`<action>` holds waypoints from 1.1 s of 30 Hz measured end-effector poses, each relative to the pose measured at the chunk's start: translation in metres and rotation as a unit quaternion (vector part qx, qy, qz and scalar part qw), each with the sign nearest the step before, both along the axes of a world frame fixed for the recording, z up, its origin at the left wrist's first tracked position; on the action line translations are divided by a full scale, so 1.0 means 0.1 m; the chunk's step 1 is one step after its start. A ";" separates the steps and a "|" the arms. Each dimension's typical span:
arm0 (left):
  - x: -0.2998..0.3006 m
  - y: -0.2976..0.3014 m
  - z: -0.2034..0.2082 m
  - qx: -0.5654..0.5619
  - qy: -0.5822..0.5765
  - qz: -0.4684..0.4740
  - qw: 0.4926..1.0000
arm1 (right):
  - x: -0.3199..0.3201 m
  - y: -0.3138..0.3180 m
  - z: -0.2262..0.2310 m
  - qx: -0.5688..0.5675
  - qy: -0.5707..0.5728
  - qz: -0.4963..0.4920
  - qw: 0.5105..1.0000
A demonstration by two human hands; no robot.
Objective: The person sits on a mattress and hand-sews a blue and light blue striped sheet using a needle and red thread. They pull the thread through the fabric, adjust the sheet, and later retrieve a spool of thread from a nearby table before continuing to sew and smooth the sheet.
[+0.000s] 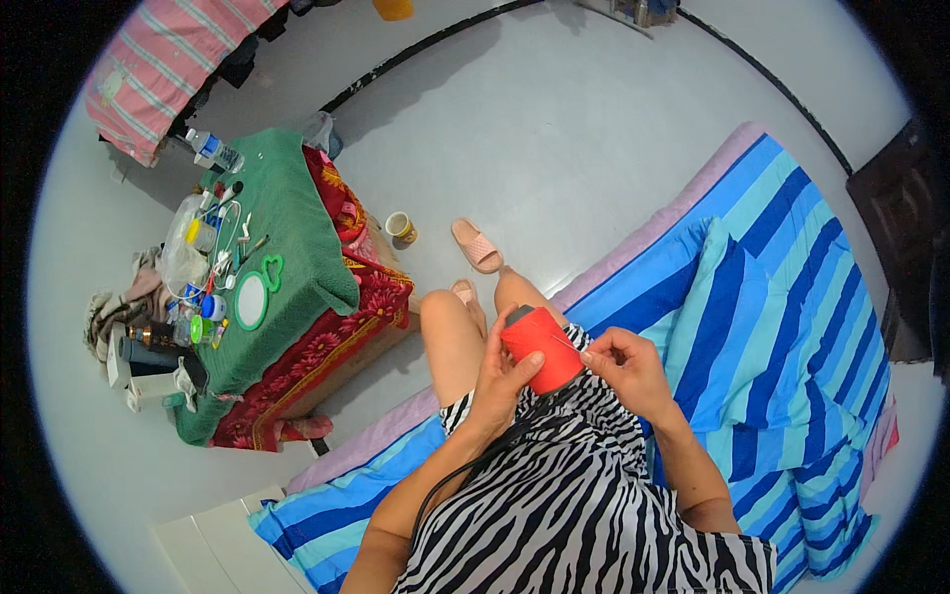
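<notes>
A thick spool of red thread with a dark core end is held above my lap. My left hand wraps round its left side, the thumb lying across the lower front. On the other side my right hand is closed in a pinch, thumb against forefinger, close to the spool's right edge. A thin pale strand runs over the red windings to those fingertips; it looks like a thread end, though it is very fine. A black cable passes beside my left forearm.
I sit on a bed with blue striped bedding. To the left, a table with a green cloth carries a green-framed mirror, bottles and jars. A paper cup and pink slippers are on the floor.
</notes>
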State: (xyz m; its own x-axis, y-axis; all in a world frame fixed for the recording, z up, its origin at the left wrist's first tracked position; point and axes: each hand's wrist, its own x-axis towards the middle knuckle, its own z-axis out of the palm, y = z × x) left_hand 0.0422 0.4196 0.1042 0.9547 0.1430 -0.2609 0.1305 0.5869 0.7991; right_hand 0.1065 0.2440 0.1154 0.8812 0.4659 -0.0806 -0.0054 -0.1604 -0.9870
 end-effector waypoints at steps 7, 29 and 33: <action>-0.07 0.01 0.12 -0.028 0.003 -0.007 1.000 | -0.04 0.15 0.26 -0.060 -0.098 0.031 0.993; -0.17 0.36 0.19 -0.058 0.019 -0.002 0.998 | 0.35 0.28 0.73 0.000 -0.196 0.164 0.967; -0.12 0.39 0.29 -0.004 -0.030 0.023 0.999 | 0.28 0.27 0.71 0.107 -0.065 0.117 0.985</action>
State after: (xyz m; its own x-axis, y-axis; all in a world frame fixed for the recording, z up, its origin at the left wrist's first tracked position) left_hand 0.0300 0.4583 0.1332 0.9613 0.1852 -0.2042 0.0547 0.5980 0.7996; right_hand 0.1348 0.2713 0.1867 0.7439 0.6516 0.1483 0.1358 0.0699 -0.9883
